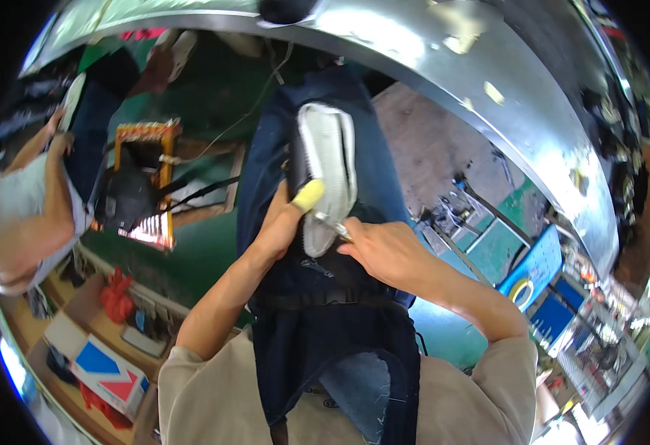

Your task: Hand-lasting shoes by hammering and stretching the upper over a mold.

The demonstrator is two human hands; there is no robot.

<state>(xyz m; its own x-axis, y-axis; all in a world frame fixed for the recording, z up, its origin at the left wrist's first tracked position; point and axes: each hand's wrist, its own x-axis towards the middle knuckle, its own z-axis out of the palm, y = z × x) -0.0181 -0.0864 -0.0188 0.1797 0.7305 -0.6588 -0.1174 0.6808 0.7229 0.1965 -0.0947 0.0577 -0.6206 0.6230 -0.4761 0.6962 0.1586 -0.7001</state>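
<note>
A shoe with a pale sole (335,159) and a dark upper lies sole up on my lap, over a dark blue apron (377,178). My left hand (277,228) is closed round its left side. A yellow cover (309,194) on the left thumb presses on the sole. In the closed fingers of my right hand (386,251) is a small metal hand tool (332,225), its end at the sole's lower part. The tool's exact kind is hard to make out, as the fingers hide most of it.
A curved metal work surface (444,55) runs across the far side and right. To the left, a co-worker (43,185) holds another pale-soled shoe near a stool with an orange frame (167,159). Shelves with a box (106,371) stand at lower left; a blue stool (536,259) is at right.
</note>
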